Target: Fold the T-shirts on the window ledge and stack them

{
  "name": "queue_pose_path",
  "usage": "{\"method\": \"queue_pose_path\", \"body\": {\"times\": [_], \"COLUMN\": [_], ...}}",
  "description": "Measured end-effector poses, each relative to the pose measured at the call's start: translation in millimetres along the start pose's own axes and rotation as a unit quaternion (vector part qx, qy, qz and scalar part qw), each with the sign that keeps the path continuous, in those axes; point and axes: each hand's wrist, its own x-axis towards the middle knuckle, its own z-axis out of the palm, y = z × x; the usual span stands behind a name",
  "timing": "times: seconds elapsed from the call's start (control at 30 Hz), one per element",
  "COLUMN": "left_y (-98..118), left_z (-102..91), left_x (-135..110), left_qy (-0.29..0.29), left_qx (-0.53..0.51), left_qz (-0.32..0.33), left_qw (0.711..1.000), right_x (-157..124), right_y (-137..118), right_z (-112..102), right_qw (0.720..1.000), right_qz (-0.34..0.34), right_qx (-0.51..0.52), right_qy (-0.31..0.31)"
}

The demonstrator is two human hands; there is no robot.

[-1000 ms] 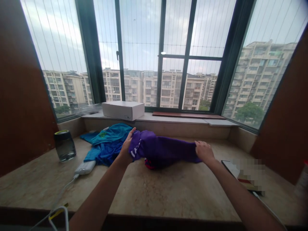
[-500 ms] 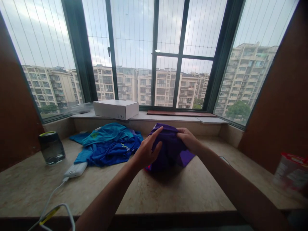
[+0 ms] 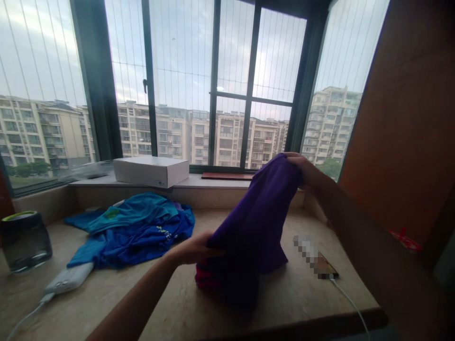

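Note:
A purple piece of clothing (image 3: 254, 213) hangs stretched between my two hands above the stone counter. My right hand (image 3: 302, 168) is raised and closed on its upper right end. Lower down, my left hand (image 3: 197, 248) grips its left edge, the fingertips hidden behind the fabric. The garment's lower part is dark and reaches down to the counter. Just below my left hand shows a pink and dark striped fabric (image 3: 206, 277); whether it belongs to the purple garment I cannot tell. To the left lies a crumpled heap of blue clothing (image 3: 142, 232).
A water bottle (image 3: 25, 244) stands at the far left, near a white power bank (image 3: 69, 278) with a cable. On the sill sits a white box (image 3: 151, 171). A phone (image 3: 325, 265) with a charging cable lies on the counter (image 3: 170, 310) at right.
My right hand has lifted up and to the right, drawing the purple garment out. My left hand has moved lower and closed on its edge. The view has turned to the right.

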Motion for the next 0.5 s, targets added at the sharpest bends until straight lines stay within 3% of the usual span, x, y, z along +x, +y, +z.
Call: {"method": "queue_pose_path", "body": {"times": [0.07, 0.13, 0.2, 0.27, 0.33, 0.4, 0.47, 0.5], "left_y": [10, 20, 30, 40, 48, 55, 61, 64], "left_z": [-25.0, -55.6, -84.5, -107.1, -122.1, -130.7, -132.7, -130.3], "left_x": [-8, -14, -15, -11, -6, -2, 0, 0], "left_qy": [0.080, 0.202, 0.333, 0.423, 0.458, 0.461, 0.456, 0.448], "left_qx": [0.034, 0.080, 0.175, 0.297, 0.386, 0.419, 0.391, 0.341], "left_qz": [-0.012, -0.021, -0.036, -0.060, -0.089, -0.109, -0.105, -0.094], "left_qw": [0.996, 0.976, 0.926, 0.854, 0.796, 0.775, 0.792, 0.821], "right_x": [-5, -7, -4, 3, 15, 30, 44, 49], "right_y": [-3, 0, 12, 30, 49, 66, 80, 85], "right_z": [-27, -50, -65, -72, -73, -70, -66, -62], "right_qw": [0.998, 0.990, 0.976, 0.962, 0.955, 0.956, 0.966, 0.973], "right_qz": [0.044, 0.102, 0.154, 0.180, 0.176, 0.150, 0.098, 0.061], "right_qx": [-0.039, -0.097, -0.152, -0.198, -0.235, -0.254, -0.231, -0.203], "right_qy": [0.007, 0.000, -0.026, -0.050, -0.050, -0.010, 0.059, 0.093]}}
